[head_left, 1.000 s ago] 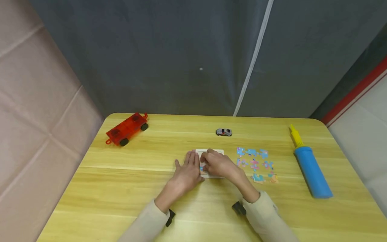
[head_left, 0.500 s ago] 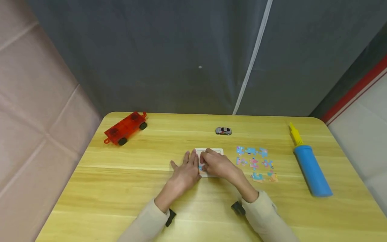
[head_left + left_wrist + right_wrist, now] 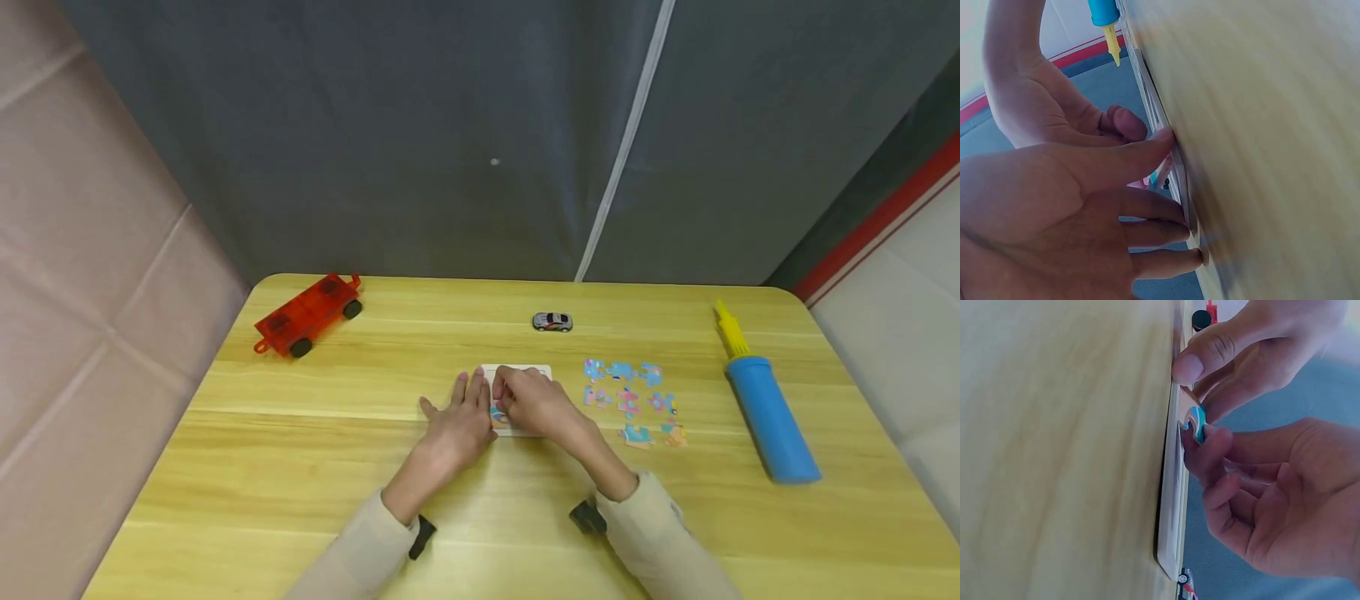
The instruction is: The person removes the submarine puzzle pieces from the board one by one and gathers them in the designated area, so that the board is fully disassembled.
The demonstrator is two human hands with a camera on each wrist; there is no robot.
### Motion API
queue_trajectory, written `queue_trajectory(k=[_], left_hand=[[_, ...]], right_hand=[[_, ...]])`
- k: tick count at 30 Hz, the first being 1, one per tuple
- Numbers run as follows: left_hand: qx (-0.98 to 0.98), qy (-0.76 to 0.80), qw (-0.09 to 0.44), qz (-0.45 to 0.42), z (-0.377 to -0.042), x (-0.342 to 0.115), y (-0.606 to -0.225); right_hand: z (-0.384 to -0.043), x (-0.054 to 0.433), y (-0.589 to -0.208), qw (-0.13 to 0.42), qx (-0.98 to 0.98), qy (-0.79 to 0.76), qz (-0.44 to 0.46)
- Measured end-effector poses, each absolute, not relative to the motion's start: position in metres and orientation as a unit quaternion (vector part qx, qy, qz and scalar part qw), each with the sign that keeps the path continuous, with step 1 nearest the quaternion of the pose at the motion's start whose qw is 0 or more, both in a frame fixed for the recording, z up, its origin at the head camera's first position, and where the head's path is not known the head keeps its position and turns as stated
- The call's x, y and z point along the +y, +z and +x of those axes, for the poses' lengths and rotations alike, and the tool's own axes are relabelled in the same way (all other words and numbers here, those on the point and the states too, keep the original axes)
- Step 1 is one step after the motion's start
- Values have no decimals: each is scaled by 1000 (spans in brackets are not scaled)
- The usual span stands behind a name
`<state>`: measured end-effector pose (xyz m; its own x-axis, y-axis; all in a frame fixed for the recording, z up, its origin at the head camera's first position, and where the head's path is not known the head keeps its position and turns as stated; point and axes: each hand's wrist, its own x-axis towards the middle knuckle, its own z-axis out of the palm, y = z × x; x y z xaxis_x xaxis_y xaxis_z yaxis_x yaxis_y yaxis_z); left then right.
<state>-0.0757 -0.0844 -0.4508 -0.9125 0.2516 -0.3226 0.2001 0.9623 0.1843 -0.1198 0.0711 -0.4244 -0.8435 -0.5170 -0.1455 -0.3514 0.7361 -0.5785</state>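
Note:
A small white puzzle tray [image 3: 517,432] lies on the table in the head view, largely covered by both hands. My left hand [image 3: 459,433] rests along its left side, fingers extended; the left wrist view shows the thumb [image 3: 1154,150] and fingertips right at the tray's edge. My right hand [image 3: 536,404] reaches over the tray with bent fingers. It pinches a colourful jigsaw puzzle piece [image 3: 1196,422], which stands tilted up from the tray in the right wrist view. Right of the tray lie several loose puzzle pieces [image 3: 628,402] in rough rows, blue, pink and orange.
A silver toy car [image 3: 552,322] stands behind the tray. At the back left is a red toy wagon [image 3: 309,315] with black wheels. A blue hand pump [image 3: 772,421] with a yellow nozzle lies at the right. A grey curtain [image 3: 390,150] hangs behind the table.
The left hand's outer fingers have spread a little to the left. The puzzle piece under the right fingertips now shows tilted higher. The whole head view has shifted slightly.

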Motion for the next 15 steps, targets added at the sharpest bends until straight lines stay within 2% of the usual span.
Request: queue_trajectory(k=[15], left_hand=[[975, 92, 150, 133, -79, -90, -475]], right_hand=[[-137, 97, -421, 193, 906, -300, -227]])
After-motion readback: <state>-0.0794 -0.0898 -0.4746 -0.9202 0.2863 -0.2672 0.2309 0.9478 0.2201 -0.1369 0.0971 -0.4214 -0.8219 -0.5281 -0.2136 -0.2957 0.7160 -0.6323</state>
